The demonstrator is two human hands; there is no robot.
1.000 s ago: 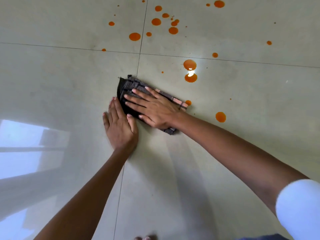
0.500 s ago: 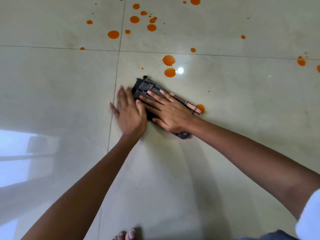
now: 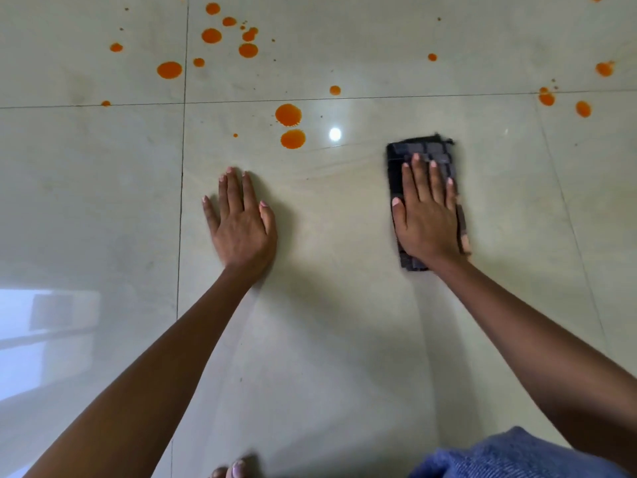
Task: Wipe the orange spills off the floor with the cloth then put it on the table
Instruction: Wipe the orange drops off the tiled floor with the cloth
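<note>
A dark folded checked cloth (image 3: 421,151) lies flat on the pale tiled floor (image 3: 344,322). My right hand (image 3: 429,215) presses down on it with the fingers spread and flat, covering its lower half. Well to the left, my left hand (image 3: 241,220) rests palm down on the bare floor, holding nothing. Two large orange spills (image 3: 289,114) sit between and beyond the hands, just past the left hand's fingertips. Several smaller orange drops (image 3: 211,35) are scattered at the far left, and more orange drops (image 3: 582,108) lie at the far right.
Tile joints cross the floor, one running down past my left hand (image 3: 181,201). A bright light glint (image 3: 335,134) shows beside the spills. Blue fabric (image 3: 510,457) and toes (image 3: 234,470) show at the bottom edge. A window reflection (image 3: 44,332) lies at the lower left.
My right hand has slid the cloth to the right, away from my left hand. The orange spot that was by the cloth's right end no longer shows. The left hand stays planted.
</note>
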